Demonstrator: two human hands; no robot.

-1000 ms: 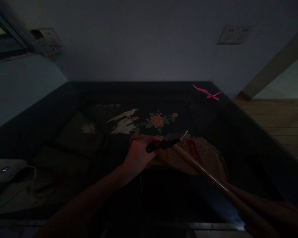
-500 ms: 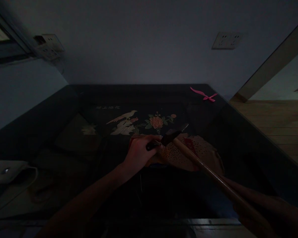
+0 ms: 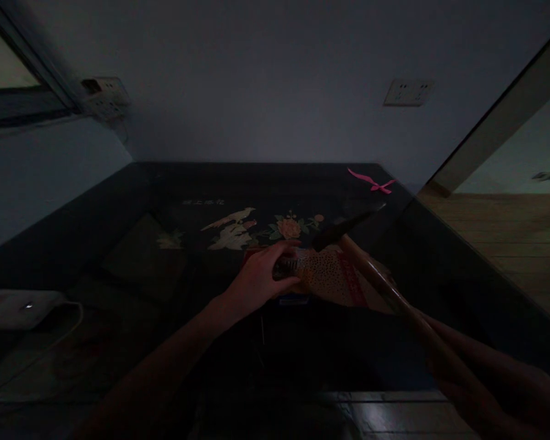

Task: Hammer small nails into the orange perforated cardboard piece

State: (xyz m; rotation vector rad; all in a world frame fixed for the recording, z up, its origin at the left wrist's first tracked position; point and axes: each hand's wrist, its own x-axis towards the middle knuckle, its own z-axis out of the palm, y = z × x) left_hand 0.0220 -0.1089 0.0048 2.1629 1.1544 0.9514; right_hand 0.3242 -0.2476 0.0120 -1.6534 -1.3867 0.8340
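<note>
The picture is very dark. My left hand reaches across a black glass-topped table and closes its fingers on the near end of a tan, dotted, feather-like piece lying on the table. My right hand, dim at the lower right, grips a long wooden stick. The stick runs up and left over the dotted piece and ends in a dark pointed tip just beyond my left fingers.
A bird and flower picture shows under the glass. A pink ribbon bow lies at the far right corner. A white device with a cable sits at the left. Wall sockets are behind; wooden floor is to the right.
The stick's dark tip has swung up and to the right, away from my left hand. My left fingers left the dark tip and now pinch the dotted piece.
</note>
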